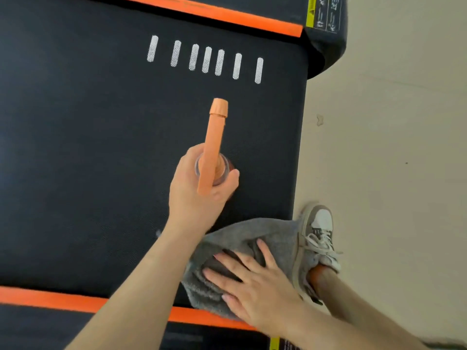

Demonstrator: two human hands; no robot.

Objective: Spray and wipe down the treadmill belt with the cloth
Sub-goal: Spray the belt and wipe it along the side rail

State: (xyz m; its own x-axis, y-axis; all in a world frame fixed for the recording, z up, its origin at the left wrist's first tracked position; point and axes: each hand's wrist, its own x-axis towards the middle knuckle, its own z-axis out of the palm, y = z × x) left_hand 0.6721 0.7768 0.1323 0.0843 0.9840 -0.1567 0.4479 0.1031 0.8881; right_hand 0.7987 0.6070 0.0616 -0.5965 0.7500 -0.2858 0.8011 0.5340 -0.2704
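1. On the black treadmill belt (101, 147), seen from directly above, a person's left hand (197, 193) grips a spray bottle (214, 147), fingers and thumb curled round its neck just under the orange sprayer head.
2. Only the bottle's clear shoulder shows beneath the long orange nozzle, which points up the frame toward a row of seven white marks (206, 59) printed on the belt; what the bottle contains, and how full it is, cannot be told from this angle.
3. A grey cloth (252, 231) lies bunched on the belt near its end, just below and to the right of the left wrist, its lower edge draped over the near orange side strip (50, 298).
4. The right hand (255, 286) rests flat on the cloth, palm down, its straight fingers spread and pointing up and to the left.
5. The bottle and the cloth are near each other, with bare belt between them.
6. A grey-and-white sneaker (318, 238) stands on the pale floor (391, 147) just beside the belt's end, next to the cloth.
7. A yellow-edged warning label (326, 13) sits on the treadmill's far corner.
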